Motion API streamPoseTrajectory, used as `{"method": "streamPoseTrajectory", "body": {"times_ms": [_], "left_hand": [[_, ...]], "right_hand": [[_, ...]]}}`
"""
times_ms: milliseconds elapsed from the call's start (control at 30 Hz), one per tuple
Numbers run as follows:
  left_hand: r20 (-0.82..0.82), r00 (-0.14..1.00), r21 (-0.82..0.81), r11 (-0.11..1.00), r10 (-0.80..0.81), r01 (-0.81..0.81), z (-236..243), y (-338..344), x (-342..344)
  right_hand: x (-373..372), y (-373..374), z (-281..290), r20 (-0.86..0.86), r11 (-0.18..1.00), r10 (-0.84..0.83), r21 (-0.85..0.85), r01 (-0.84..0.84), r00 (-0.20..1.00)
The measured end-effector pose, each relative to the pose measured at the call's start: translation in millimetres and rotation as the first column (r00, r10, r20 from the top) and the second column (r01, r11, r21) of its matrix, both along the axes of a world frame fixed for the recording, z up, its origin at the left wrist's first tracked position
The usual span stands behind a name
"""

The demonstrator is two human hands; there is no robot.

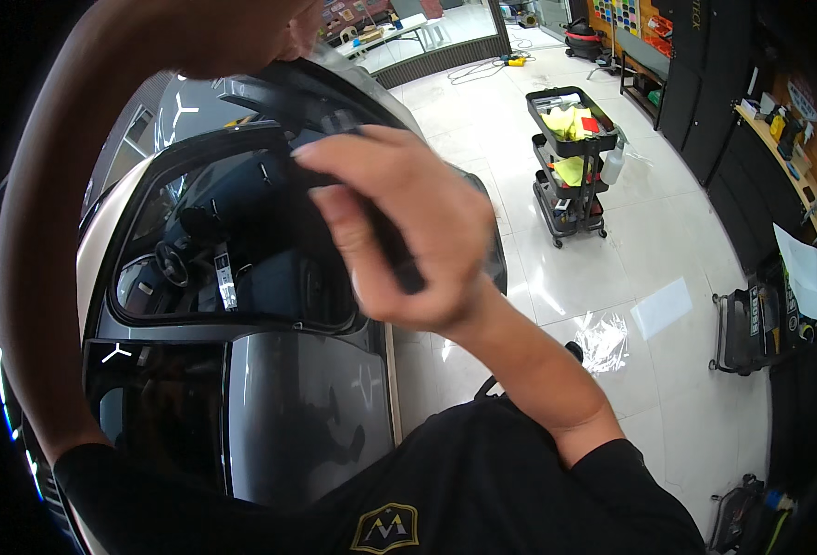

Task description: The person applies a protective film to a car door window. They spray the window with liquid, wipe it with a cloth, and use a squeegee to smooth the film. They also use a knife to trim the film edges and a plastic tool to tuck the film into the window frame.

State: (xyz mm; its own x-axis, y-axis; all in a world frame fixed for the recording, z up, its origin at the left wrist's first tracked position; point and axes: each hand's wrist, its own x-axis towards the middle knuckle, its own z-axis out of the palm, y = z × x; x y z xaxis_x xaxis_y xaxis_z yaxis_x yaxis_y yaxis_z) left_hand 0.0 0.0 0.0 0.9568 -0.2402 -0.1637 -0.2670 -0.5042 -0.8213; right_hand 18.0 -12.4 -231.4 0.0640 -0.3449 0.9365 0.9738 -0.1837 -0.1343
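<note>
My right hand (418, 213) is raised in front of my chest, its fingers curled round a dark handled tool (395, 245). The tool is smeared by motion, and I cannot make out its kind. Beyond it stands a dark grey car (302, 407) with pale edging. Through its large window (242, 231) a steering wheel (172, 265) and dark seats show. My left arm reaches up along the left side, over the car. My left hand (251, 42) is at the upper edge, partly cut off, and its grip does not show.
A black three-tier trolley (570, 143) with yellow cloths and a spray bottle (614, 165) stands right of the car. Clear plastic film (601, 342) and a white sheet (663, 307) lie on the tiled floor. Dark cabinets (686, 79) and a workbench (783, 153) line the right side.
</note>
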Motion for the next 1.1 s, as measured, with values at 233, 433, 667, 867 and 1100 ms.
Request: {"method": "streamPoseTrajectory", "body": {"times_ms": [233,433,667,867,1100], "left_hand": [[0.147,0.894,-0.319,0.836,-0.422,0.447,-4.0,91.1,31.9],[0.223,0.818,-0.328,0.749,-0.53,0.575,-29.5,106.7,55.0],[0.333,0.891,-0.136,0.92,-0.308,0.368,-44.6,61.9,30.0],[0.257,0.951,-0.226,0.967,0.175,-0.117,-56.3,-9.1,27.9],[0.154,0.951,-0.317,0.925,0.27,-0.211,-111.1,-34.0,77.9]], "right_hand": [[27.0,-105.8,28.8,-0.372,0.646,0.731,0.108,-0.755,0.572],[92.2,-175.3,124.7,-0.586,0.143,0.808,0.08,-0.987,0.069],[178.6,-193.1,102.1,-0.837,0.144,0.501,-0.171,-0.975,0.22],[253.6,-224.2,47.2,-0.914,-0.131,0.399,-0.135,-0.982,0.072],[297.8,-226.4,120.3,-0.725,-0.1,0.686,-0.181,-0.978,0.064]]}}
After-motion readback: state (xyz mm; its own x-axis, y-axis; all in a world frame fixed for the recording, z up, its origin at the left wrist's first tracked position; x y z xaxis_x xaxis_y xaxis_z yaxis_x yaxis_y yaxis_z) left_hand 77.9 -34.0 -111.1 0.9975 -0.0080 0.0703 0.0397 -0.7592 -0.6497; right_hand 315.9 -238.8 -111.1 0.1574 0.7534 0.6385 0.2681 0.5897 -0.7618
